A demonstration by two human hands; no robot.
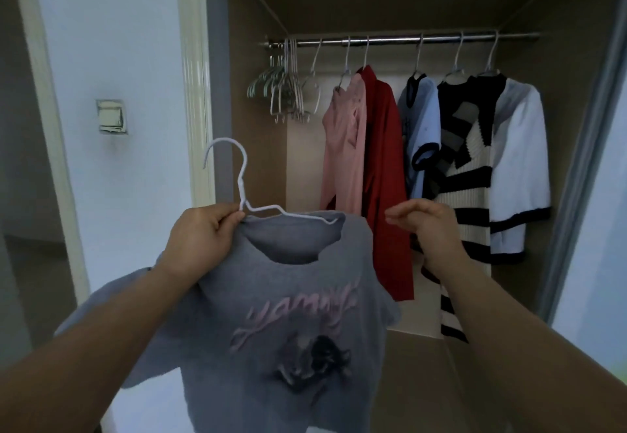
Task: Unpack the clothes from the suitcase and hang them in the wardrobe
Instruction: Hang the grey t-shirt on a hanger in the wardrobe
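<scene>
left hand (200,234) pinches hanger (242,179), grey shirt (291,296); right hand (428,225) beside it, seemingly empty, relaxed.

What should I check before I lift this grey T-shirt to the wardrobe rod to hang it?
1. The white hanger is inside the grey T-shirt collar: ok at the right; left side cannot tell, the left hand covers it.
2. Grip of the left hand on the hanger neck: ok.
3. The hook is upright, nothing caught on it: ok.
4. The right hand is free to help: ok.
5. Bare rod between red garment and blue shirt: ok.
</scene>
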